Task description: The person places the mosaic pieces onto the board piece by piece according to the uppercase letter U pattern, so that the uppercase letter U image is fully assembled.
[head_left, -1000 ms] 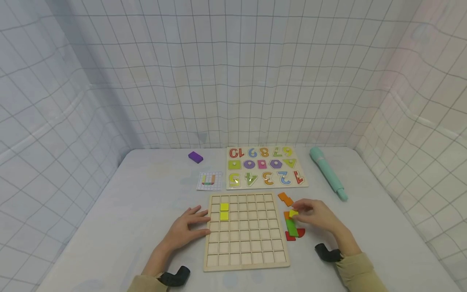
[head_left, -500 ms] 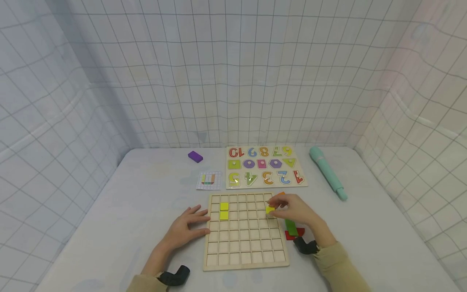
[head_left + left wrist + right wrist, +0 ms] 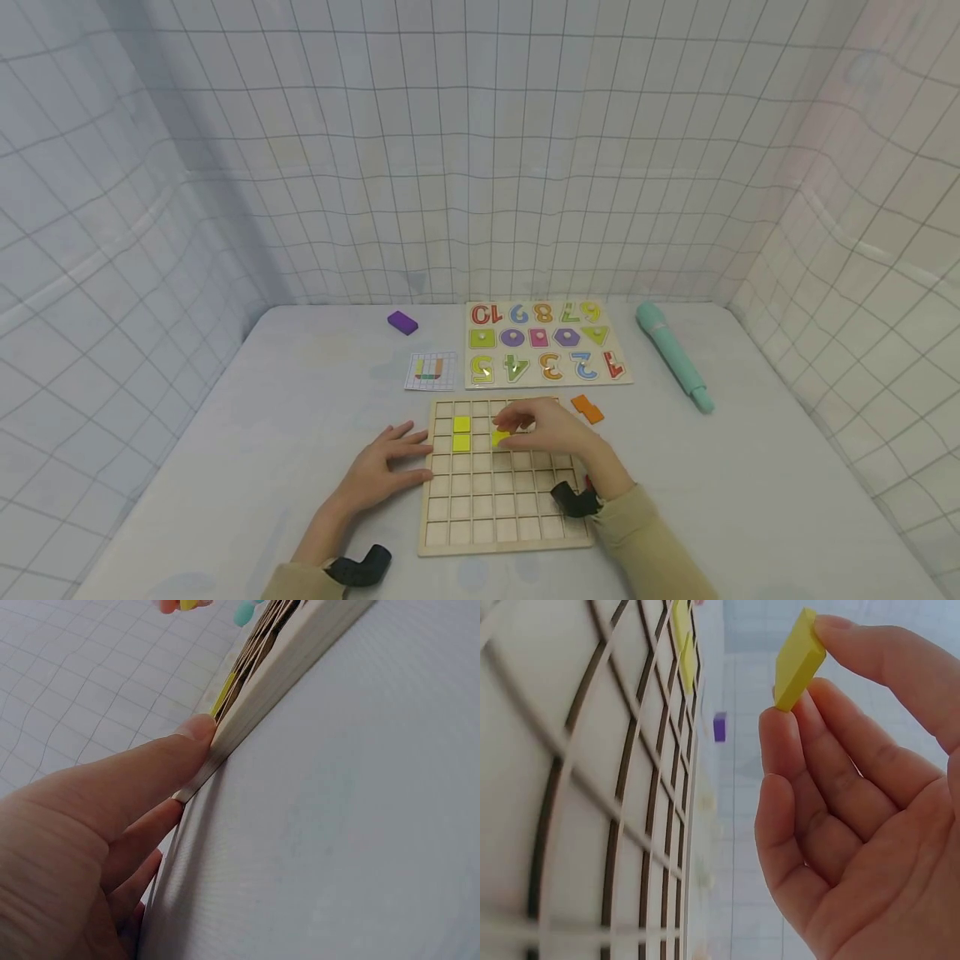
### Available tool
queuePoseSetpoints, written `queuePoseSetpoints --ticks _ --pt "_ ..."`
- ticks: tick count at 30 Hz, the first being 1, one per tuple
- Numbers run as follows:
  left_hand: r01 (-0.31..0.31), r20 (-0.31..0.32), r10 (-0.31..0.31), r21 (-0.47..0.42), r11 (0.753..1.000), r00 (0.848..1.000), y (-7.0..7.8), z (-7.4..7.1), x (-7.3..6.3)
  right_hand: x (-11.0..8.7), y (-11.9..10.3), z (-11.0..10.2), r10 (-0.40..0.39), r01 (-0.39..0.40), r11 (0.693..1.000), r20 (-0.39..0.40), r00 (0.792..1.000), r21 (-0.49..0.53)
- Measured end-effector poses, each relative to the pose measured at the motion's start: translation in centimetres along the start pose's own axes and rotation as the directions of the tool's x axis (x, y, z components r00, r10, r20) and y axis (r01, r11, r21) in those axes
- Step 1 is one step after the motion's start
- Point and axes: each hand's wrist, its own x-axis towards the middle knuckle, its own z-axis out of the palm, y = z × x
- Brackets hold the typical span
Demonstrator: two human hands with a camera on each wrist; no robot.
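Observation:
A wooden grid board (image 3: pixel 504 507) lies on the white table, with two yellow square tiles (image 3: pixel 461 434) set one above the other in its upper left cells. Over the board's upper middle, my right hand (image 3: pixel 543 427) pinches another yellow square tile (image 3: pixel 799 661) between thumb and fingertips. The right wrist view shows that tile held tilted, apart from the grid. At the board's left edge rests my left hand (image 3: pixel 386 467), fingers spread. In the left wrist view its thumb (image 3: pixel 196 727) touches the wooden rim.
Orange pieces (image 3: pixel 587 409) lie right of the board; other pieces there are mostly hidden by my right arm. Behind the board are a pattern card (image 3: pixel 431 372), a number puzzle (image 3: pixel 547 337) and a purple block (image 3: pixel 402 322). A teal stick-shaped object (image 3: pixel 675 357) lies at right.
My right hand has carried the yellow tile leftward from the loose pieces at the right to over the board's upper middle. The left hand has stayed at the board's edge.

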Motion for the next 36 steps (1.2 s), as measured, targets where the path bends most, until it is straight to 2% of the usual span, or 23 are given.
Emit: queuePoseSetpoints --ticks 7,13,23,36 --pt "0.025 0.012 -0.025 -0.005 1.0 1.0 0.0 0.0 0.0 1.7 -1.1 2.0 0.003 -0.005 0.999 0.057 0.998 0.046" --pt "0.015 0.012 -0.015 -0.008 1.0 1.0 -0.1 0.0 0.0 2.7 -1.4 3.4 0.023 -0.027 0.998 0.078 0.997 0.051" --pt "0.012 0.012 -0.012 -0.016 1.0 1.0 -0.1 0.0 0.0 3.1 -1.5 4.8 0.058 -0.06 0.998 0.075 0.995 0.013" --pt "0.001 0.01 -0.001 -0.012 1.0 1.0 -0.1 0.0 0.0 3.3 -1.1 5.5 0.053 -0.051 0.997 0.057 0.997 -0.051"
